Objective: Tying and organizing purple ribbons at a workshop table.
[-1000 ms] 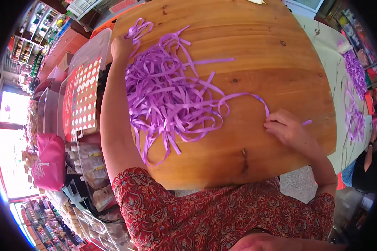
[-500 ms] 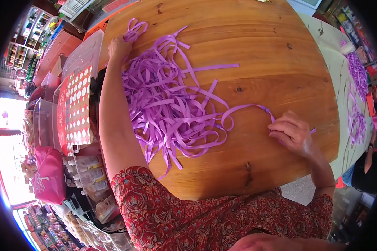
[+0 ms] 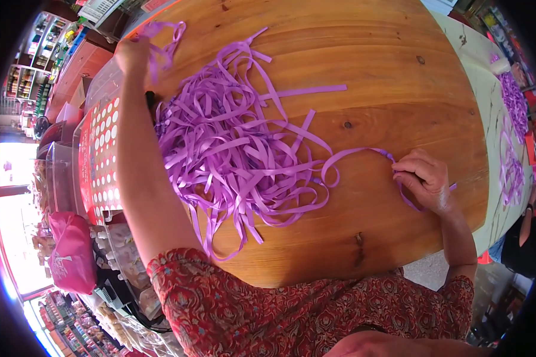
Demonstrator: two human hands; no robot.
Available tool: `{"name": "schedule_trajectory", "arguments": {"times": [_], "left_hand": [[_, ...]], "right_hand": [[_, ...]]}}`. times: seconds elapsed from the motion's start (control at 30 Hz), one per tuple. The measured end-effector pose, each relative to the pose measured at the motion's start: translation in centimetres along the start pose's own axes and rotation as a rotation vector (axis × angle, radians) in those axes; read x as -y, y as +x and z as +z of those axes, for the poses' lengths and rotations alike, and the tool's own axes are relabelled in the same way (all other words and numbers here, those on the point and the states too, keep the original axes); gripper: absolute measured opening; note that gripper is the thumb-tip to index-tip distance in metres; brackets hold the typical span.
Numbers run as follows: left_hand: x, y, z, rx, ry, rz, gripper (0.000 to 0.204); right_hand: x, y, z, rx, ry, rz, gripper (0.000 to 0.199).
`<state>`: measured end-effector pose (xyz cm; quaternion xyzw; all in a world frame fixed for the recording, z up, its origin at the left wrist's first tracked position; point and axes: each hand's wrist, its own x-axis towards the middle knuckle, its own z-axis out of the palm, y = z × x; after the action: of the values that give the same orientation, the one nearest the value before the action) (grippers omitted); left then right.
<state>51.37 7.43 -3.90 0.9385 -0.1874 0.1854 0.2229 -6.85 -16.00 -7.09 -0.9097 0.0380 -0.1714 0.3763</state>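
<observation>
A large tangled pile of purple ribbon [image 3: 220, 143] covers the left half of the wooden table. Beyond its far left corner, my left hand [image 3: 132, 55] is raised near the table's edge, closed around a loose bunch of looped ribbon [image 3: 177, 37] that hangs from it. Over on the right, my right hand [image 3: 423, 177] pinches a single ribbon strand [image 3: 357, 150] between thumb and fingers. That strand curves back to the pile and has a small knot-like bit close to my fingers; its tail comes out below and behind the hand.
Under the pile lies the wooden table [image 3: 393, 95]. A marble-patterned table [image 3: 479, 77] adjoins it on the right, carrying more purple ribbon [image 3: 512, 101]. Left of my arm stand plastic bins, a red dotted box [image 3: 104, 154] and a pink bag [image 3: 71, 253]. Someone in dark clothes [image 3: 521, 244] is at far right.
My left hand has moved left and toward the table's edge, carrying the ribbon bunch, which now hangs lower. My right hand keeps its pinch on the strand.
</observation>
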Motion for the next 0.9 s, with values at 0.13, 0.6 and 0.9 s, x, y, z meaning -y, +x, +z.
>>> {"name": "schedule_trajectory", "arguments": {"times": [0.13, 0.6, 0.9], "left_hand": [[-1.3, 3.7, -4.7, -0.309, -0.143, 0.047, 0.039], [-0.6, -1.1, 4.0, 0.237, 0.270, 0.095, 0.028], [-0.2, -0.2, 6.4, 0.417, 0.322, 0.263, 0.035]], "right_hand": [[-0.2, 0.2, 0.1, -0.002, 0.016, 0.017, 0.018], [-0.4, 0.1, 0.4, -0.016, -0.043, -0.041, 0.021], [-0.4, 0.3, 0.4, 0.001, -0.041, -0.039, 0.021]]}}
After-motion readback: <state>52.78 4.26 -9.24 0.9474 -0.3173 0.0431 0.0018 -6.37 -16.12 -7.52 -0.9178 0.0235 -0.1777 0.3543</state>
